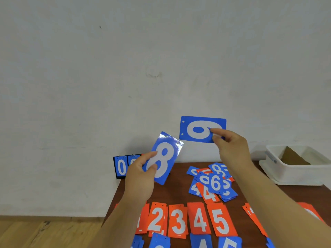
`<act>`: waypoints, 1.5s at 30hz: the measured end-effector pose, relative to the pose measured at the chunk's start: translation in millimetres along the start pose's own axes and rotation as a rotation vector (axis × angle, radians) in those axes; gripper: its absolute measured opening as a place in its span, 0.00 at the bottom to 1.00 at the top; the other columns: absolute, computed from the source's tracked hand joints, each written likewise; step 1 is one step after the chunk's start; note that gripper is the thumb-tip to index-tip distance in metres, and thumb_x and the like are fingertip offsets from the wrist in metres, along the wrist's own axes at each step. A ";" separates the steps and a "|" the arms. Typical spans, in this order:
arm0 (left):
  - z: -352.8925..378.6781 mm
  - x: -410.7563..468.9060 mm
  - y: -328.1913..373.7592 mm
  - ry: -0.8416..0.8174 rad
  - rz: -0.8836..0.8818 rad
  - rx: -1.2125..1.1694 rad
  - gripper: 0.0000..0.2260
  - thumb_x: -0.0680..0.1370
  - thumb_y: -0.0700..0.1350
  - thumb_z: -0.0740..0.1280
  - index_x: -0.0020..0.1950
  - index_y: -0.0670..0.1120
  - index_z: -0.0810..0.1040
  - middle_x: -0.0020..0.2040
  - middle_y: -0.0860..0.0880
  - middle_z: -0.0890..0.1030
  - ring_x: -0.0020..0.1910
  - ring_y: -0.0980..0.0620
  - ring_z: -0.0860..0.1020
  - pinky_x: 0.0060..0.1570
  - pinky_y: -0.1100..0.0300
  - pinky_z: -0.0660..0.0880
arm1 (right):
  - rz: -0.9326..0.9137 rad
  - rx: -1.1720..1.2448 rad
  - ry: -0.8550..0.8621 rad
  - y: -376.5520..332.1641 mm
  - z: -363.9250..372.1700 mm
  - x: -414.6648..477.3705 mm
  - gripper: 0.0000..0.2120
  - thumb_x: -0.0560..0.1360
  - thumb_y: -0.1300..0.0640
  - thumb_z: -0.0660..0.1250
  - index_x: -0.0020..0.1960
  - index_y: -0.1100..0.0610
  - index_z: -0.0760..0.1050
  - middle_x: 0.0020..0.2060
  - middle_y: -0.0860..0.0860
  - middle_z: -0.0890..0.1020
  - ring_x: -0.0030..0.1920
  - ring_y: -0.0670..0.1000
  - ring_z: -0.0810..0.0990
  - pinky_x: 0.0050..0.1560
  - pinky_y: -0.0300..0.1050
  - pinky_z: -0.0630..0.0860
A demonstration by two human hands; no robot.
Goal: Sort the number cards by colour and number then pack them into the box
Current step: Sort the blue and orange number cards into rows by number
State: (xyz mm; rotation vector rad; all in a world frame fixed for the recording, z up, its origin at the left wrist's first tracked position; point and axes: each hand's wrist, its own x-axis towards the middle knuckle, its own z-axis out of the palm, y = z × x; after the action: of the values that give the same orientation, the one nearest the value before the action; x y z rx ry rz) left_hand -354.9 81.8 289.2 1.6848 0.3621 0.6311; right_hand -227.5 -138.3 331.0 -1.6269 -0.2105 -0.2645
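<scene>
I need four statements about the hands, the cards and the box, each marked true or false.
1. The left hand holds a blue 8 card. True.
2. The right hand holds an orange card. False: it pinches a blue card.
3. The orange row on the table shows 2, 3, 4, 5 from left to right. True.
4. The white box is packed with number cards. False: no number card shows inside it, only something brown.
</scene>
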 end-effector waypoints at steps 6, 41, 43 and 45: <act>20.6 -7.5 -14.1 0.057 -0.022 0.014 0.18 0.80 0.44 0.71 0.53 0.71 0.80 0.64 0.56 0.81 0.59 0.53 0.82 0.50 0.49 0.84 | 0.046 0.028 0.006 25.2 -10.4 -24.3 0.14 0.80 0.60 0.67 0.51 0.40 0.82 0.46 0.45 0.84 0.27 0.44 0.72 0.28 0.36 0.70; 485.6 -217.0 -195.4 -0.726 -0.418 0.507 0.17 0.82 0.43 0.66 0.72 0.53 0.77 0.66 0.57 0.78 0.61 0.61 0.75 0.55 0.74 0.67 | 0.927 -0.295 0.200 343.7 -443.6 -64.6 0.15 0.75 0.61 0.73 0.52 0.41 0.79 0.47 0.43 0.83 0.32 0.57 0.82 0.34 0.53 0.81; 496.3 -225.7 -207.6 -0.714 -0.416 0.573 0.17 0.82 0.44 0.66 0.72 0.53 0.77 0.68 0.56 0.78 0.64 0.59 0.75 0.57 0.72 0.65 | 0.942 -0.309 0.174 363.0 -448.9 -68.0 0.15 0.76 0.63 0.71 0.55 0.45 0.78 0.49 0.44 0.82 0.29 0.49 0.78 0.28 0.42 0.77; 505.3 -231.7 -215.7 -0.704 -0.403 0.643 0.17 0.82 0.44 0.66 0.72 0.51 0.77 0.68 0.54 0.78 0.66 0.56 0.75 0.59 0.71 0.66 | 0.955 -0.319 0.143 377.1 -451.6 -69.4 0.15 0.78 0.63 0.69 0.60 0.47 0.76 0.51 0.43 0.80 0.36 0.45 0.81 0.28 0.35 0.75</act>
State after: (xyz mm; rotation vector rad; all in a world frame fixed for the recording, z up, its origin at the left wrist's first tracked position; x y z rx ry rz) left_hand -220.9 -406.8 -25.2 2.2215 0.3926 -0.4362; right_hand -202.8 -614.5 -20.5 -1.8297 0.7444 0.3369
